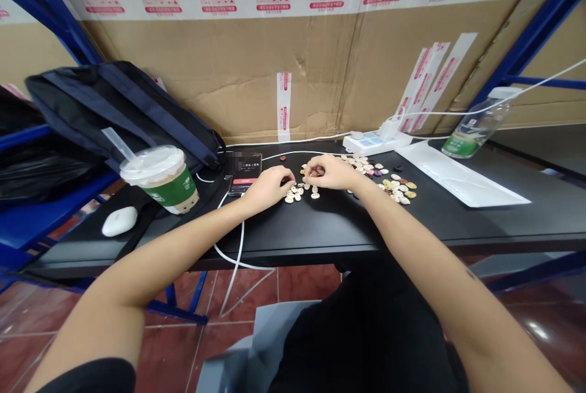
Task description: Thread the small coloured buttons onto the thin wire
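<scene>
Small oval button-like pieces lie on the black table. A loose group of cream pieces (pixel 297 191) sits between and just in front of my hands. My left hand (pixel 271 185) rests by the left side of this group, its fingers bent and pressed together at the tips. Over the group's right side, my right hand (pixel 330 172) has its fingers curled in toward the thumb. Whatever either hand's fingertips hold is too small or hidden to make out. Beyond and right of my right hand spreads a mixed pile (pixel 366 167) of cream, pink and purple pieces, with yellowish and brown ones (pixel 398 190) nearer.
Left of my hands lie a lit phone (pixel 245 174) with a white cable, a lidded drink cup (pixel 167 182), a white earbud case (pixel 119 221) and a backpack (pixel 123 112). Toward the right are a power strip (pixel 375 141), a white sheet (pixel 458 176) and a tilted bottle (pixel 478 124). Cardboard (pixel 229 63) stands behind.
</scene>
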Demonstrator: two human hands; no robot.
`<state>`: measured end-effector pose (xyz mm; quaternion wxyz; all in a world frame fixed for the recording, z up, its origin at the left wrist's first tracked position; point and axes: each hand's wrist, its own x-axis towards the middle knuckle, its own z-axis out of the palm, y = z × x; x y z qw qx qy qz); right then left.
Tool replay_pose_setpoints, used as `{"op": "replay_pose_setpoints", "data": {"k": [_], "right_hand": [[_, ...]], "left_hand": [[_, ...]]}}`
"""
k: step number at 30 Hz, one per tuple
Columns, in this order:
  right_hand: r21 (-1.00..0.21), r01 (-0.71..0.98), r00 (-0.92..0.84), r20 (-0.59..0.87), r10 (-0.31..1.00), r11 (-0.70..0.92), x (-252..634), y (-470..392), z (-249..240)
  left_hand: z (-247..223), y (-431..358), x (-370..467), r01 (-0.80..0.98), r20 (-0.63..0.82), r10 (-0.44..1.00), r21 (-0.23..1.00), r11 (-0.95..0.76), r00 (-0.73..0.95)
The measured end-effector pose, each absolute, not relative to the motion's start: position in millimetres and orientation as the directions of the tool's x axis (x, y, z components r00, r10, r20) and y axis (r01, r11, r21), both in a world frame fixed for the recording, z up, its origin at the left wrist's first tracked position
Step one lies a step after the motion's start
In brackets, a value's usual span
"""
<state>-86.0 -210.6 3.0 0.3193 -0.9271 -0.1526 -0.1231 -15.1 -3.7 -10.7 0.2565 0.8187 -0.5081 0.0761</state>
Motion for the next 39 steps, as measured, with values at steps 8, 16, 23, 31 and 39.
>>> {"op": "replay_pose_setpoints", "data": {"k": [8, 16, 23, 31, 39], "right_hand": [[-0.473, 0.355, 0.932, 0.247, 0.266, -0.806, -86.4, -214.5, 1.6], [-0.5, 0.372, 0.926, 0.261, 0.273, -0.782, -86.6, -213.8, 1.3], [-0.523, 0.348, 0.933, 0.272, 0.234, -0.778, -87.5, -211.2, 2.8], [-0.602, 0.347, 0.933, 0.302, 0.197, -0.719, -85.6, -208.8, 2.4], [-0.738, 0.376, 0.923, 0.35, 0.158, -0.56, -82.6, -210.1, 0.9]], "left_hand": [[-13.3, -4.4, -11.5, -0.872, 0.391, -0.79, 0.338, -0.355, 0.473], [-11.3, -4.5, -15.3, -0.852, 0.401, -0.753, 0.294, -0.434, 0.522], [-8.6, -5.2, -16.8, -0.837, 0.394, -0.744, 0.339, -0.429, 0.54], [-14.4, -7.3, -9.8, -0.777, 0.371, -0.718, 0.501, -0.38, 0.59], [-14.8, -10.2, -13.3, -0.749, 0.449, -0.696, 0.634, -0.194, 0.56]]}}
